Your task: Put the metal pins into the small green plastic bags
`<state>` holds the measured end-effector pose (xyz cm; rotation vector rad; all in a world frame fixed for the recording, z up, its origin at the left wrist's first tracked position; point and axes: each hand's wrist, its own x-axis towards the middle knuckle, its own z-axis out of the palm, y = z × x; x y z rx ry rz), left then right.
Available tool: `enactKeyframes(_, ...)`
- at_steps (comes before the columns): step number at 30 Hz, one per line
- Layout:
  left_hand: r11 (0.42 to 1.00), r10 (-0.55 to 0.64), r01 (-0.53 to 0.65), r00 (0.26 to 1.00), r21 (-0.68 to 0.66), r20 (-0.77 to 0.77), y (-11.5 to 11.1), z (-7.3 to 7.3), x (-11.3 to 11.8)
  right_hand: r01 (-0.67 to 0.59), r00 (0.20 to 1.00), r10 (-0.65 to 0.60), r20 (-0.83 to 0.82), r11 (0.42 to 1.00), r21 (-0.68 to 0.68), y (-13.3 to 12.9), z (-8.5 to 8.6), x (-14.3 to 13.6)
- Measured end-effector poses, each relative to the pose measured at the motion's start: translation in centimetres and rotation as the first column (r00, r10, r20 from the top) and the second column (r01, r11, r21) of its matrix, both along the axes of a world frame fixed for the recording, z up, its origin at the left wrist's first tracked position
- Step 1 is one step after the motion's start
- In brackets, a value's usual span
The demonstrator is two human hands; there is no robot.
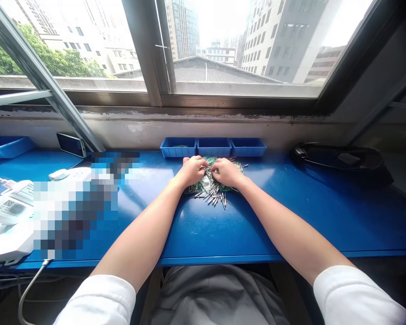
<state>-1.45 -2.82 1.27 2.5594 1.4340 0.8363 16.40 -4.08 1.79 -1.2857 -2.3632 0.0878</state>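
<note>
A heap of thin silvery metal pins [217,195] lies mixed with green circuit-board pieces [203,186] on the blue tabletop. My left hand [193,170] is over the left side of the heap, its fingers curled inward and pinched. Facing it, my right hand [227,172] rests over the right side with thumb and fingers bent together. The fingertips of both hands nearly meet above the pile. Whatever sits between them is too small to make out.
Three joined blue bins [214,148] stand behind the heap, against the wall. A black bag-like object [341,164] lies at right. On the left are a phone [71,144], white power strips with plugs [10,210], and a blue tray [8,146].
</note>
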Motion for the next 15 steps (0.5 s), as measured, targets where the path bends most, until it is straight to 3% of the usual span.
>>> enactKeyframes(3,1.0,-0.02,0.019,1.0,0.013,0.024,-0.03,0.13,0.0,-0.022,0.995,0.021,-0.102,1.0,-0.004,-0.06,-0.05,-0.11)
enactKeyframes(5,0.999,-0.026,0.025,0.999,0.022,0.048,-0.1,0.28,0.02,-0.027,0.967,0.018,-0.254,0.999,-0.031,-0.05,0.05,-0.04)
enactKeyframes(10,0.995,-0.065,0.054,0.987,0.081,0.144,-0.45,0.8,0.25,-0.138,0.76,-0.014,-0.65,0.974,-0.182,0.25,0.37,0.39)
enactKeyframes(15,0.975,-0.21,0.19,0.958,0.116,0.196,-0.53,0.99,0.52,-0.281,0.618,-0.036,-0.785,0.923,-0.263,0.54,0.26,0.53)
